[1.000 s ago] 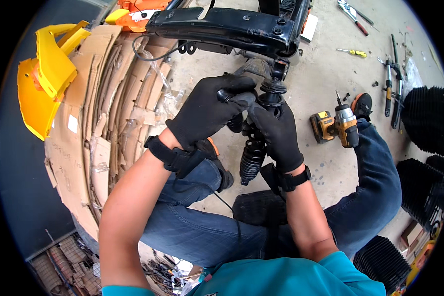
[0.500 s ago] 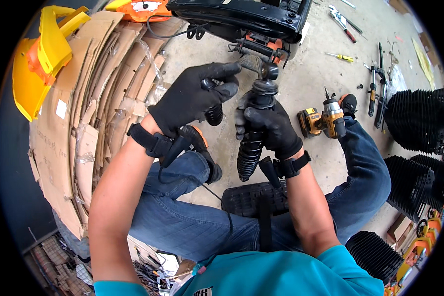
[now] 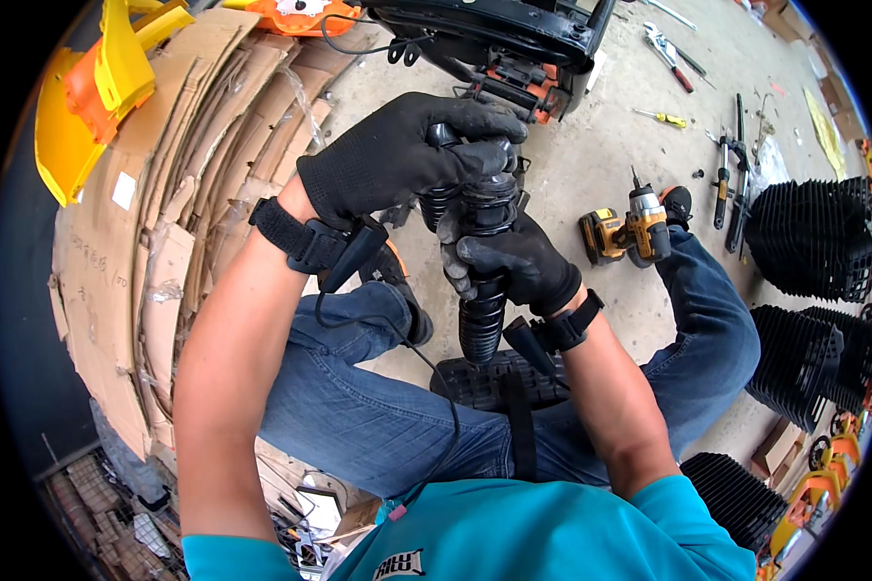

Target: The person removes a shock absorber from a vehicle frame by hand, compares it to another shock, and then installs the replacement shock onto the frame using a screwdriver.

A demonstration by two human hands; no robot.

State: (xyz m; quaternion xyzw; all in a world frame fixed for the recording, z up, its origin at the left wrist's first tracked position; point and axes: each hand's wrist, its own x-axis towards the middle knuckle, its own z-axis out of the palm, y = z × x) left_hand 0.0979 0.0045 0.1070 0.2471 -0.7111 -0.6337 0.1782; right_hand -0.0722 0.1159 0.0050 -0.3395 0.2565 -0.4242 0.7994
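My right hand, in a black glove, is closed round the middle of a black coil-spring shock absorber that stands nearly upright in front of me. My left hand, gloved the same way, has its fingers bent over the top end of that shock absorber. A second black shock absorber is held in the left hand as well, its upper end showing between the fingers. Side by side, the two parts overlap in view, so whether they touch I cannot tell. The glove hides the top eye of the right one.
A black frame stands ahead. On the floor to the right lie a yellow-black cordless driver, a screwdriver, pliers and two fork-like struts. Black ribbed plastic stacks stand farther right. Flattened cardboard leans at left.
My left hand has moved right with its shock absorber, and its fingers now rest over the top of the one in my right hand. The right hand has shifted slightly left.
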